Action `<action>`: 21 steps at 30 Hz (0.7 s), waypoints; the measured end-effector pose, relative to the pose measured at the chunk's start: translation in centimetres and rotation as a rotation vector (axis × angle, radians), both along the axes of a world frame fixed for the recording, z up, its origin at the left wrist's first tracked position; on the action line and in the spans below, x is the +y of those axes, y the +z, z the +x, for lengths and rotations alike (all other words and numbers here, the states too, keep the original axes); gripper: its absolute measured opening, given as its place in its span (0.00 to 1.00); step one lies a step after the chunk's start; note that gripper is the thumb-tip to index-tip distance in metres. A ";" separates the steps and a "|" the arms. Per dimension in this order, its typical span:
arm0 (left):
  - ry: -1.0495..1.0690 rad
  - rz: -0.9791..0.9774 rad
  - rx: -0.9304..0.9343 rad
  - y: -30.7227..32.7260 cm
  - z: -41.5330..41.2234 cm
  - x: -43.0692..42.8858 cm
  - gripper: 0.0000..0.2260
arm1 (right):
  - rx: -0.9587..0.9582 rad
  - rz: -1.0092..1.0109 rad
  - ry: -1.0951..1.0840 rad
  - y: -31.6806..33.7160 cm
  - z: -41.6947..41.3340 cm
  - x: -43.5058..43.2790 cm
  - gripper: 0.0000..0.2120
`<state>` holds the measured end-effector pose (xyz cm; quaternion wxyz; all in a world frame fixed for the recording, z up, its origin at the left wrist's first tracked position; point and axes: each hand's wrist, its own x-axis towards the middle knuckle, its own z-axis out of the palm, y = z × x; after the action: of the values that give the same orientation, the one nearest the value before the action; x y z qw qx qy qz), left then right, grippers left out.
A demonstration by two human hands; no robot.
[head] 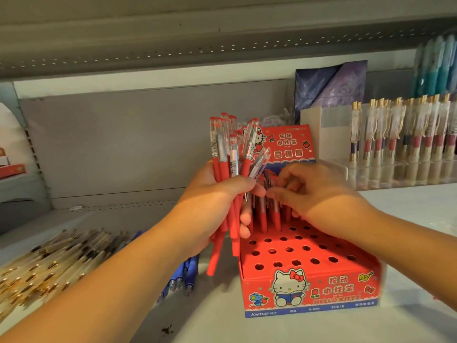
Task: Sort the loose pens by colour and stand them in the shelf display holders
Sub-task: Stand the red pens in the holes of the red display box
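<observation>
— Matt red barrels on the red pens, rubbery-looking; clear glossy plastic up top.
— Printed card for the display box: smooth, with a slight sheen.
— Same matt finish on the blue pens, with clear plastic tips.
— Shiny gold, metal-look clips on the pale pens; see-through bodies.
— Clear glossy plastic for the holder at the right.
— Smooth white shelf, matt; dull grey painted back panel.
</observation>
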<state>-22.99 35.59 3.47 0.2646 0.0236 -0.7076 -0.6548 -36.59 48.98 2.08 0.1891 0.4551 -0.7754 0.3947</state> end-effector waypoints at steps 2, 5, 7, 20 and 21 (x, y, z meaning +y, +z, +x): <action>-0.015 -0.015 -0.017 0.0 0.0 -0.1 0.10 | 0.008 0.040 -0.027 0.3 0.2 0.2 0.08; -0.029 -0.051 -0.036 0.0 0.2 -0.1 0.09 | -0.022 -0.003 -0.054 1.0 0.8 0.5 0.14; -0.046 -0.063 -0.035 0.1 0.3 0.1 0.06 | -0.151 -0.160 0.030 1.5 1.4 0.6 0.16; -0.124 -0.076 -0.045 -0.1 0.3 0.5 0.07 | -0.817 -0.623 0.556 2.6 2.2 0.6 0.04; -0.123 -0.086 -0.049 -0.1 0.3 0.5 0.07 | -0.820 -0.656 0.559 2.7 2.0 0.7 0.05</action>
<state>-22.67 36.09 3.36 0.2073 -0.0151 -0.7413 -0.6382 -34.58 49.66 4.81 -0.1063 0.3702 -0.4737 0.7920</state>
